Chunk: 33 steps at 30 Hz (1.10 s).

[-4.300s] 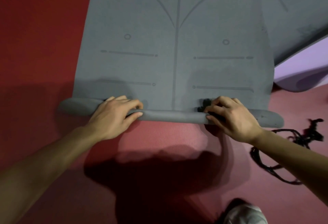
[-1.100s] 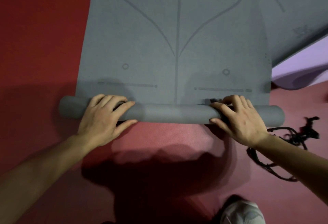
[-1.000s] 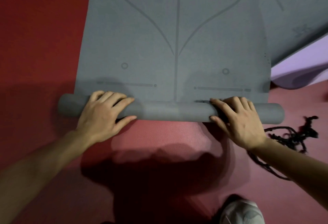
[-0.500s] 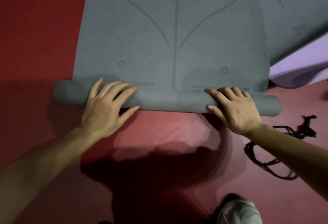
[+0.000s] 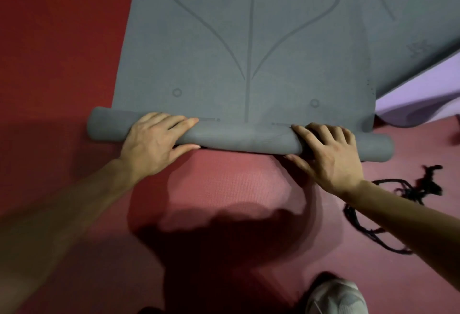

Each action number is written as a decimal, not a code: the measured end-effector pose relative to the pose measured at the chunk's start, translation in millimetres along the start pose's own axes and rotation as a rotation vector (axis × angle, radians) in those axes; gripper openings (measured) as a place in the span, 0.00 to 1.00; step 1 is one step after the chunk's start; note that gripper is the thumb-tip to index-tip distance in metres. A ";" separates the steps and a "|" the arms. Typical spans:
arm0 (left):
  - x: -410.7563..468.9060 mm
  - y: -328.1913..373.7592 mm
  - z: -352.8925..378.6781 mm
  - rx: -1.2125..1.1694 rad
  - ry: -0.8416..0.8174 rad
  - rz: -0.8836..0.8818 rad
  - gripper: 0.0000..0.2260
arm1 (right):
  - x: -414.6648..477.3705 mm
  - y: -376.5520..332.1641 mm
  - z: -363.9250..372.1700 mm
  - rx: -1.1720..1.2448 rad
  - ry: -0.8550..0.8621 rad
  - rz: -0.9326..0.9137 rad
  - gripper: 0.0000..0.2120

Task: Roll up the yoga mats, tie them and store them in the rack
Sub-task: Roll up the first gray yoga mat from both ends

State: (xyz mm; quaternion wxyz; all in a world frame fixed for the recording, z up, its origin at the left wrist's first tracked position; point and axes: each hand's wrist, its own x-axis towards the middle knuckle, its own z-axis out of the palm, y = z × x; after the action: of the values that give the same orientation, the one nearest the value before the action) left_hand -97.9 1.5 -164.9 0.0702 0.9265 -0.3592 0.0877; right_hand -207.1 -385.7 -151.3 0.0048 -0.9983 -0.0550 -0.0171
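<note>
Not far in yet, we'd say. On the red floor (image 5: 62, 39) the grey yoga mat (image 5: 249, 52) is mostly flat, with only its near end wound into a slim roll (image 5: 244, 138) right in front of us. A second grey mat (image 5: 410, 14) and a purple mat (image 5: 410, 104) lie unrolled off to the right (so plenty left there too). Our left hand (image 5: 154, 141) and right hand (image 5: 331, 154) sit well apart, palms down, fingers laid flat over the roll, pressing rather than gripping. The black cord (image 5: 398, 189) lies loose on the floor by the right wrist, so nothing's tied, and there's no rack in sight.
</note>
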 end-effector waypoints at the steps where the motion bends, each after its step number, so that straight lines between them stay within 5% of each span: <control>1: -1.0 1.1 -1.8 -0.003 0.001 -0.003 0.25 | 0.4 -0.1 -0.5 -0.003 0.001 0.000 0.32; 7: -26.1 22.0 -20.9 -0.009 0.060 -0.028 0.21 | -30.5 -7.3 -4.4 0.005 0.009 -0.016 0.29; 17: -25.4 12.1 -11.4 -0.090 -0.098 -0.005 0.29 | -17.0 2.9 -7.6 0.053 -0.106 -0.092 0.31; 26: -4.9 -3.5 -9.2 -0.111 -0.260 0.010 0.33 | -32.4 -15.0 -2.5 0.036 -0.003 -0.021 0.30; 33: -7.6 13.7 -12.8 -0.179 0.023 -0.009 0.22 | 8.8 3.1 -4.5 0.044 -0.075 -0.071 0.29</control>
State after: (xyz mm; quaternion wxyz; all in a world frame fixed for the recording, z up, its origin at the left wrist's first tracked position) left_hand -114.1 -1.1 -153.1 0.1572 0.9170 -0.3606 0.0657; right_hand -198.2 -387.8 -146.5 0.0240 -0.9953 -0.0911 0.0212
